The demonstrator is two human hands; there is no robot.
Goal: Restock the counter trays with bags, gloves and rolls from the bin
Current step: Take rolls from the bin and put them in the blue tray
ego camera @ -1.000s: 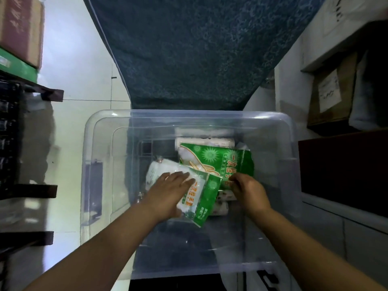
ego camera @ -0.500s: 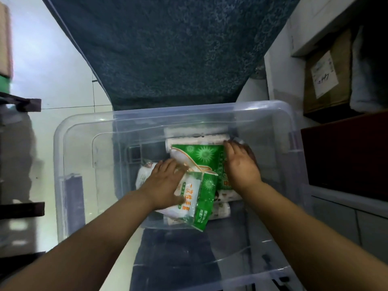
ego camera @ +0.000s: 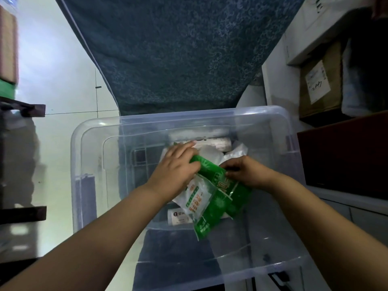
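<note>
Glove packs [ego camera: 218, 204], in bin [ego camera: 147, 120]: left hand [ego camera: 174, 169] and right hand [ego camera: 245, 172] both gripped them; best lifted level, clear of rolls [ego camera: 212, 141] beyond.

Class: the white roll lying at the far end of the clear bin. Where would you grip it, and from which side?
Probably its right half, from above, grasping across the narrow width. The roll lies flat, crosswise; the left hand is over its left end, the bin wall stands close behind, and the green packet in the right hand blocks the near side.
</note>
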